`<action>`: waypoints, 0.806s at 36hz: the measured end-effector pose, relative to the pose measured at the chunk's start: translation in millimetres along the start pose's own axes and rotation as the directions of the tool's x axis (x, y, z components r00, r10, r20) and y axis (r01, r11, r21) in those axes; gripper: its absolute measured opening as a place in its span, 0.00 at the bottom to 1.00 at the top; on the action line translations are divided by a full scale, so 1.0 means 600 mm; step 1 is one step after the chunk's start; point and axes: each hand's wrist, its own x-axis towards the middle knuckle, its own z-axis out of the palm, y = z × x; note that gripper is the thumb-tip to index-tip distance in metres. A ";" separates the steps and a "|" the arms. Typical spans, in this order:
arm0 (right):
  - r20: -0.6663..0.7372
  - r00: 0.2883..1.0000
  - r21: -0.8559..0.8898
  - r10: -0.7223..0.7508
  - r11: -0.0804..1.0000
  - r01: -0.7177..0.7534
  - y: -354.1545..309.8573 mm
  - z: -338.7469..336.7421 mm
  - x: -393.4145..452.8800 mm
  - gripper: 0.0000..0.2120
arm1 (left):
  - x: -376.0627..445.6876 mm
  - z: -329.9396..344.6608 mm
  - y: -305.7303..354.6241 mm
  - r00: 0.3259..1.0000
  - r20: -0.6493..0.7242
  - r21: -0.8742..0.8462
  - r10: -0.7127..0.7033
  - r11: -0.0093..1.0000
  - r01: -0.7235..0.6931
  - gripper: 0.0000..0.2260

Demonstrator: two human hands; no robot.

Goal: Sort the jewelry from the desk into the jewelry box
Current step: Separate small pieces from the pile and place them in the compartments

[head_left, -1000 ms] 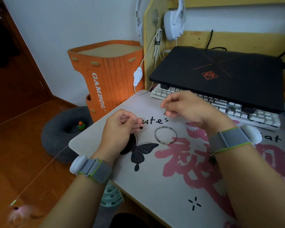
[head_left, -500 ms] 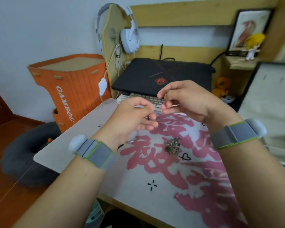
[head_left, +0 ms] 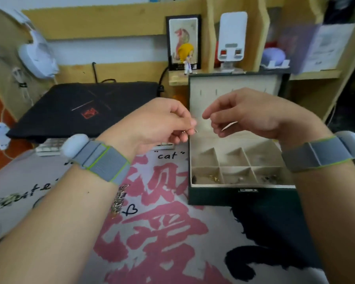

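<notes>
Pinching a small metal earring in left hand, raised at the left edge of the open jewelry box. Gripping a thin pale piece, too blurred to identify, in curled right hand above the box compartments. Lying on the desk mat beside the left forearm: a tangled chain

We see a desk with a pale mat on top. The mat has big pink signs, small black words and black cat shapes on it. A dark green jewelry box stands open on the right part of the mat, with its lid up at the back. At the far left lies a closed black laptop, and a white keyboard peeks out from under its front edge. A little heap of chain jewelry lies on the mat beside a small black heart. Near the left edge lies another small, blurry piece.
</notes>
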 end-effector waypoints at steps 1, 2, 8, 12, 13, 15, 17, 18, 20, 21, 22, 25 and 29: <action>-0.003 1.000 -0.029 0.009 1.000 -0.009 0.008 -0.014 0.001 0.07 | 0.020 0.014 0.005 0.999 0.032 0.051 0.008 0.999 -0.010 0.03; 0.003 1.000 -0.071 0.007 0.997 -0.007 0.009 -0.013 0.005 0.07 | 0.021 0.016 0.004 0.999 0.046 0.089 0.009 0.996 -0.013 0.02; 0.006 0.999 -0.200 0.051 0.979 -0.049 0.048 -0.049 0.028 0.07 | 0.092 0.073 -0.007 0.994 0.106 0.172 0.006 0.985 -0.024 0.04; -0.006 0.996 -0.276 0.084 0.958 -0.083 0.068 -0.058 0.042 0.09 | 0.138 0.095 -0.021 0.995 0.100 0.315 0.014 0.948 -0.045 0.06; -0.007 0.996 -0.295 0.091 0.951 -0.089 0.072 -0.059 0.047 0.10 | 0.147 0.097 -0.021 0.995 0.102 0.373 0.016 0.926 -0.053 0.06; 0.008 0.995 -0.347 0.103 0.933 -0.093 0.078 -0.055 0.056 0.13 | 0.155 0.097 -0.016 0.995 0.088 0.486 0.037 0.871 -0.076 0.06; 0.010 0.994 -0.389 0.109 0.916 -0.097 0.082 -0.052 0.061 0.14 | 0.155 0.097 -0.014 0.995 0.087 0.509 0.048 0.857 -0.086 0.06; 0.020 0.993 -0.400 0.118 0.911 -0.100 0.086 -0.052 0.068 0.14 | 0.157 0.095 -0.018 0.994 0.101 0.507 0.033 0.858 -0.079 0.06; 0.046 0.991 -0.398 0.125 0.912 -0.097 0.088 -0.053 0.066 0.15 | 0.151 0.094 -0.024 0.992 0.126 0.499 0.018 0.863 -0.079 0.07; 0.059 0.990 -0.388 0.132 0.916 -0.099 0.091 -0.052 0.069 0.16 | 0.152 0.088 -0.029 0.992 0.123 0.499 0.019 0.863 -0.079 0.08; 0.065 0.989 -0.379 0.134 0.920 -0.099 0.092 -0.053 0.071 0.16 | 0.153 0.083 -0.031 0.993 0.110 0.487 0.033 0.869 -0.083 0.08; 0.082 0.986 -0.339 0.145 0.934 -0.109 0.096 -0.061 0.067 0.18 | 0.150 0.070 -0.030 0.995 0.078 0.422 0.069 0.901 -0.095 0.09; 0.097 0.985 -0.332 0.139 0.938 -0.100 0.096 -0.070 0.061 0.18 | 0.144 0.062 -0.027 0.990 0.113 0.365 0.081 0.923 -0.118 0.10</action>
